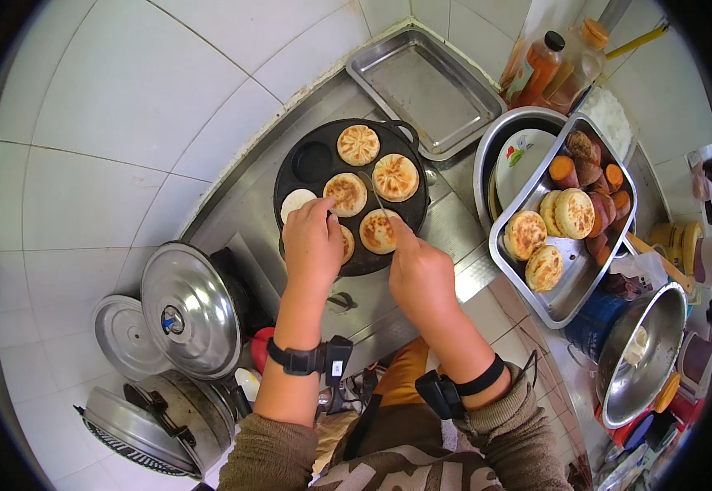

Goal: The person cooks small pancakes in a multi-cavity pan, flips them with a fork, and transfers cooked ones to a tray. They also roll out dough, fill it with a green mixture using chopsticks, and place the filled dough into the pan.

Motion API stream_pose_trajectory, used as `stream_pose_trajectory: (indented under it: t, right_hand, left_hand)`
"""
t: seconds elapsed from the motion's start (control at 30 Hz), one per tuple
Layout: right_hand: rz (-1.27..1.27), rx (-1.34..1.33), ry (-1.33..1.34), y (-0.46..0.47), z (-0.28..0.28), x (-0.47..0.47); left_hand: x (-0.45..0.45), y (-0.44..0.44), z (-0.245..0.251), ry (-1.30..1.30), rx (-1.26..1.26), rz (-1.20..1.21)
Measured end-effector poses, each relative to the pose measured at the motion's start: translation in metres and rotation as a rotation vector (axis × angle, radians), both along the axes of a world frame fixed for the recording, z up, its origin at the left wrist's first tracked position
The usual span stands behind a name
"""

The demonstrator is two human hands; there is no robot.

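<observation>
Both my hands are over a black multi-well cast pan [314, 136] on a steel stove top. My right hand [420, 270] grips a thin metal utensil [375, 191], whose curved end lies between the browned flatbreads. Beside its fingers sits a browned flatbread [378, 232]. My left hand [314, 239] has its fingertips by the lower edge of the central flatbread [345, 194]; whether they touch it is unclear. A pale flatbread [296, 204] and another browned one [347, 244] are partly hidden by that hand. Two browned flatbreads [358, 145] [396, 177] lie in the upper wells, and one well holds none.
A steel tray [429, 92] lies behind the pan. On the right, a tray [567, 307] holds browned flatbreads and sweet potato pieces [601, 212], over a basin with a plate [521, 162]. A lidded pot [193, 307] stands left; a steel bowl [657, 362] is at right.
</observation>
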State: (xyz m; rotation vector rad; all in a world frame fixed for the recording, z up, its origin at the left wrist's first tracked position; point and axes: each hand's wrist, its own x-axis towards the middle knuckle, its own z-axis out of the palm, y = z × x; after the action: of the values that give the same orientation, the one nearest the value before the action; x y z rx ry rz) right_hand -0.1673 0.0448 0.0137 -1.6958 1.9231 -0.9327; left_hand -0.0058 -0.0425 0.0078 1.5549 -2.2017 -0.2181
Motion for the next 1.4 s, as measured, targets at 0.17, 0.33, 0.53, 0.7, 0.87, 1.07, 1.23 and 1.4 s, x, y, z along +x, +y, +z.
stream_pose_trajectory:
  t: [0.17,0.33,0.53,0.7,0.87,1.07,1.23,1.4]
  right_hand:
    - [-0.102,0.010,-0.463,-0.002,0.007,-0.005]
    - [-0.023,-0.117,-0.443,0.024,0.011,0.002]
    - [0.075,-0.109,-0.333,0.023,0.013,0.027]
    - [-0.084,-0.188,-0.372,0.024,0.011,0.014]
    - [-0.112,-0.078,-0.357,0.022,-0.001,0.012]
    - [-0.199,0.117,-0.771,0.011,-0.017,0.019]
    - [-0.267,0.189,-1.199,0.014,-0.019,0.020]
    - [-0.244,0.095,-1.196,0.047,-0.001,0.010]
  left_hand:
    - [0.004,-0.005,0.002,0.125,0.216,0.085]
    - [0.017,0.005,0.005,0.394,0.367,0.211]
    - [0.028,-0.002,0.008,0.324,0.371,0.240]
    - [0.028,-0.009,0.010,0.382,0.392,0.219]
    - [0.015,-0.007,0.010,0.522,0.349,0.143]
    - [-0.007,-0.010,0.001,0.078,0.110,-0.021]
    - [-0.012,-0.009,0.012,0.019,0.040,-0.089]
    - [-0.027,0.016,0.046,0.066,0.009,-0.139]
